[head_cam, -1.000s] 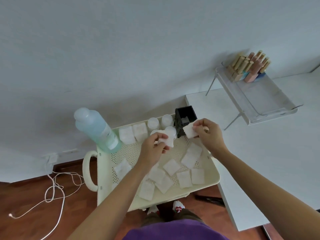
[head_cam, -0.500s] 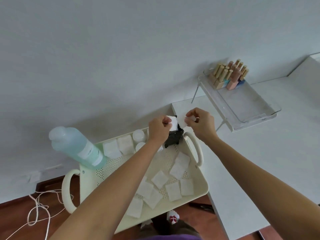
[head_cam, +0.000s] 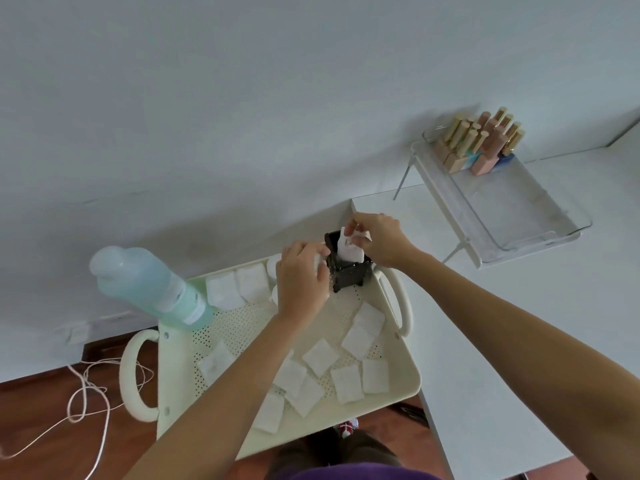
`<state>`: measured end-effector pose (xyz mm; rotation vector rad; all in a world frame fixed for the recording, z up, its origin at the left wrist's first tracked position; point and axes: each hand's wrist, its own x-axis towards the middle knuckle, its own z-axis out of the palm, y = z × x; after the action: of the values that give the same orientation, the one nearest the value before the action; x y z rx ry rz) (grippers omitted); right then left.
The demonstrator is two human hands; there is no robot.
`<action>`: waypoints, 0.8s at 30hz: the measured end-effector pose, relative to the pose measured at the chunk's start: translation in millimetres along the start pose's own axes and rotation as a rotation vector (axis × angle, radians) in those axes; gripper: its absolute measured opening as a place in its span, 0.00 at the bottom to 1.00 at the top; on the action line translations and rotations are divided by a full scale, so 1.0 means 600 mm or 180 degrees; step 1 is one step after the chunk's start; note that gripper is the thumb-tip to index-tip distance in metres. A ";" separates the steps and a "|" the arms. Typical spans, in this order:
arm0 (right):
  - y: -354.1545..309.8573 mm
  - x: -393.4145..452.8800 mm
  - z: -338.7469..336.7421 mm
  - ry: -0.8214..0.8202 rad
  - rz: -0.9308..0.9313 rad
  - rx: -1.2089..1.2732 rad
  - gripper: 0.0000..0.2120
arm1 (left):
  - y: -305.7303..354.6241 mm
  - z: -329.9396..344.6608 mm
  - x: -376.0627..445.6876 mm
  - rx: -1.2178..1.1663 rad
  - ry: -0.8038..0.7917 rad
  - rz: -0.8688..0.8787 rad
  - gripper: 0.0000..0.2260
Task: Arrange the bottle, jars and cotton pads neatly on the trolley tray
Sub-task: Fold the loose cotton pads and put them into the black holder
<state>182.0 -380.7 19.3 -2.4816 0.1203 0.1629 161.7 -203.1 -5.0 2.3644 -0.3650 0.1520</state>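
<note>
My right hand pinched a soft square cotton pad in the black box; my left hand gripped another.

On the tray I count about eleven loose cotton pads: two at its far edge by the one bottle, nine spread over its near half, some overlapping, so the count is rough. One black holder at the tray's far right corner, with at least one more pad upright in it. Jars: only two white bits show past my left hand, real count unclear; two hands over the tray, counting my right hand.
</note>
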 end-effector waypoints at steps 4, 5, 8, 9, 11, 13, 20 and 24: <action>-0.002 0.012 0.021 -0.0331 -0.0228 -0.0763 0.12 | -0.033 -0.024 -0.062 -0.0218 -0.0055 0.0114 0.09; -0.001 0.013 0.022 -0.0354 -0.0301 -0.0897 0.12 | -0.043 -0.025 -0.078 -0.0208 -0.0156 0.0138 0.09; -0.003 0.008 0.018 -0.0233 -0.0446 -0.1152 0.10 | -0.075 -0.017 -0.120 -0.0053 -0.0641 0.0099 0.07; -0.003 0.005 0.016 -0.0091 -0.0458 -0.1172 0.09 | -0.083 -0.011 -0.131 0.0027 -0.0833 0.0045 0.07; -0.004 -0.007 0.012 0.0356 -0.0504 -0.1085 0.10 | -0.098 0.004 -0.147 0.0230 -0.1176 -0.0065 0.06; -0.007 -0.029 0.007 0.0871 -0.0590 -0.0800 0.11 | -0.107 0.021 -0.157 0.0495 -0.1462 -0.0154 0.08; 0.004 -0.146 0.070 0.0576 -0.0731 -0.0283 0.07 | -0.114 0.068 -0.168 0.1237 -0.1801 -0.0352 0.11; 0.038 -0.159 0.122 -0.0294 0.0142 -0.0771 0.12 | -0.119 0.081 -0.169 0.1293 -0.1871 -0.0318 0.09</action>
<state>78.5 -349.6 -38.0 -2.7080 0.1230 0.3279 87.1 -164.9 -108.3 2.7935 -0.5277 -0.5802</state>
